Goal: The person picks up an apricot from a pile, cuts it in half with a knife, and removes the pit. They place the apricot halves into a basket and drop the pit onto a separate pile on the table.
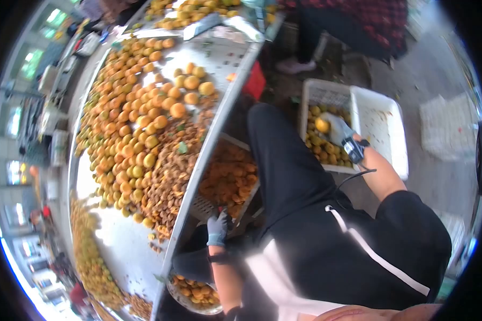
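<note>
Nearest us, at the near left, a bowl [213, 310] of orange pieces sits beside our left forearm. That forearm runs almost straight away from our body, a dark band [219, 258] at its wrist. Our gloved left hand [217, 227] is low beside the table's edge with its fingers curled; a small red thing [221, 209] shows at the fingertips, but we cannot tell whether they grip it. Just beyond lies a bin [202, 207] of orange pieces, to the left of our dark-trousered leg [284, 160].

On the right, our bent arm slants far and left, with a black device [353, 150] and a cable [353, 177] at the wrist. Our gloved right hand [339, 130] reaches over a white crate [326, 87] of fruit, its fingers closed on 1 yellow-orange fruit [322, 125]. A 2nd white crate [386, 128] adjoins on the right.

Left of our leg stretches the metal table [126, 241], bearing brown scraps [171, 171] at its right edge and a heap [128, 117] of whole fruit. Far right of the table, we see another person in a plaid top [377, 24].
</note>
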A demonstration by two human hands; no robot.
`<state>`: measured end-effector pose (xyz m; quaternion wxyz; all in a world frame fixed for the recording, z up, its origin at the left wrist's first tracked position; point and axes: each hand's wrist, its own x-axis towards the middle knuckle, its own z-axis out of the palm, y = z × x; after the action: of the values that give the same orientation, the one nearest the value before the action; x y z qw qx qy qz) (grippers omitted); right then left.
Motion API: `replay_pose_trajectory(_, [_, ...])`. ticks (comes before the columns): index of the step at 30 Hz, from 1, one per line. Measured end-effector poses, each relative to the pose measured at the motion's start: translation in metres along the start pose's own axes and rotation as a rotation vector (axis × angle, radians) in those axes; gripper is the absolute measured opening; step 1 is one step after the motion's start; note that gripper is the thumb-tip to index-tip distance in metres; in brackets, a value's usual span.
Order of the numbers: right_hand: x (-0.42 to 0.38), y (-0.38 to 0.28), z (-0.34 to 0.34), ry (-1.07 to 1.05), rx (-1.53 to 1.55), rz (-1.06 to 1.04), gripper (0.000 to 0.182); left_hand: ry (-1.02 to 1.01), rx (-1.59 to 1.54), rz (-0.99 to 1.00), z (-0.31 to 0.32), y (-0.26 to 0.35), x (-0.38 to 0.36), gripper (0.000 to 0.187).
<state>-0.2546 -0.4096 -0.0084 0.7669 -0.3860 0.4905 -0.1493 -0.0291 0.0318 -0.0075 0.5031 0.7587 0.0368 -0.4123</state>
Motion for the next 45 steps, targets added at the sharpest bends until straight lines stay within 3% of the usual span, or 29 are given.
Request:
replay_pose_trajectory(1, [0.025,0.020,-0.023,-0.111,-0.638,-0.331,0.045,-0.001,0.039,-0.048,0.001,0.007,-0.001,0.022])
replay_pose_trajectory(2, [0.051,0.031,-0.052,-0.071,-1.014,-0.367,0.049,-0.014,0.022,0.003,0.003,0.011,-0.004,0.025])
replay_pose_trajectory(3, [0.056,0.030,-0.050,-0.058,-1.118,-0.517,0.044,0.018,-0.002,0.017,0.001,0.011,-0.004,0.025])
replay_pose_trajectory(5, [0.084,0.022,-0.032,0.045,-0.680,-0.371,0.042,-0.042,0.147,0.009,-0.005,0.004,0.005,0.025])
replay_pose_trajectory(7, [0.054,-0.024,0.031,0.055,-0.572,-0.429,0.034,-0.088,0.113,0.007,-0.016,-0.014,0.018,0.026])
replay_pose_trajectory(11, [0.034,-0.096,0.155,-0.352,-0.341,-0.745,0.021,-0.135,0.359,0.005,-0.019,0.000,0.022,0.033])
replay_pose_trajectory(13, [0.030,-0.116,0.211,-0.456,-0.608,-0.867,0.021,-0.149,0.646,0.095,-0.016,0.017,0.021,0.035])
replay_pose_trajectory(15, [0.046,-0.116,0.266,-0.633,-0.749,-0.944,0.023,-0.188,0.673,0.042,-0.021,0.017,0.032,0.036])
replay_pose_trajectory(17, [0.046,-0.121,0.320,-0.670,-1.044,-1.091,0.026,-0.254,0.722,0.212,-0.023,0.015,0.039,0.039])
replay_pose_trajectory(18, [0.054,-0.121,0.348,-0.702,-1.134,-1.088,0.027,-0.256,0.708,0.210,-0.024,0.000,0.051,0.039])
replay_pose_trajectory(19, [0.065,-0.120,0.375,-0.739,-1.224,-1.080,0.027,-0.241,0.803,0.360,-0.025,-0.029,0.067,0.040])
replay_pose_trajectory(20, [0.077,-0.116,0.402,-0.685,-1.292,-1.066,0.028,-0.224,0.897,0.510,-0.025,-0.047,0.076,0.041])
replay_pose_trajectory(21, [0.091,-0.114,0.427,-0.629,-1.362,-1.055,0.028,-0.223,0.880,0.504,-0.021,-0.047,0.077,0.041])
replay_pose_trajectory(23, [0.125,-0.108,0.468,-0.602,-1.356,-1.137,0.028,-0.288,0.854,0.296,-0.014,-0.026,0.070,0.045])
replay_pose_trajectory(25, [0.134,-0.101,0.501,-0.574,-1.341,-1.225,0.028,-0.300,0.845,0.307,-0.011,-0.001,0.055,0.046])
replay_pose_trajectory(27, [0.125,-0.099,0.524,-0.373,-1.982,-1.109,0.032,-0.315,0.839,0.316,-0.010,0.018,0.044,0.048])
replay_pose_trajectory(31, [0.135,-0.070,0.538,-0.187,-2.148,-1.219,0.036,-0.254,0.809,0.256,-0.009,0.015,0.047,0.038])
replay_pose_trajectory(33, [0.138,-0.071,0.530,-0.267,-2.122,-1.248,0.041,-0.247,0.817,0.267,-0.010,0.012,0.045,0.038])
replay_pose_trajectory(35, [0.139,-0.077,0.512,-0.349,-1.525,-1.393,0.048,-0.242,0.837,0.296,-0.010,0.022,0.043,0.037])
replay_pose_trajectory(36, [0.125,-0.083,0.500,-0.405,-1.252,-1.285,0.051,-0.248,0.838,0.306,-0.008,0.019,0.045,0.037])
replay_pose_trajectory(38, [0.095,-0.097,0.470,-0.712,-0.466,-0.651,0.046,-0.310,0.854,0.316,-0.010,0.010,0.050,0.046])
replay_pose_trajectory(40, [0.077,-0.096,0.417,-0.902,-0.532,-1.125,0.043,-0.335,0.849,0.331,-0.013,0.015,0.049,0.045])
replay_pose_trajectory(42, [0.015,-0.100,0.365,-1.014,0.369,-0.044,0.043,-0.353,0.849,0.346,-0.012,0.018,0.047,0.044])
replay_pose_trajectory(44, [-0.035,-0.107,0.329,-0.791,0.396,0.024,0.046,-0.309,0.772,0.374,-0.011,0.019,0.045,0.043])
replay_pose_trajectory(45, [-0.032,-0.103,0.305,-0.796,0.409,0.008,0.046,-0.307,0.788,0.386,-0.010,0.018,0.044,0.043])
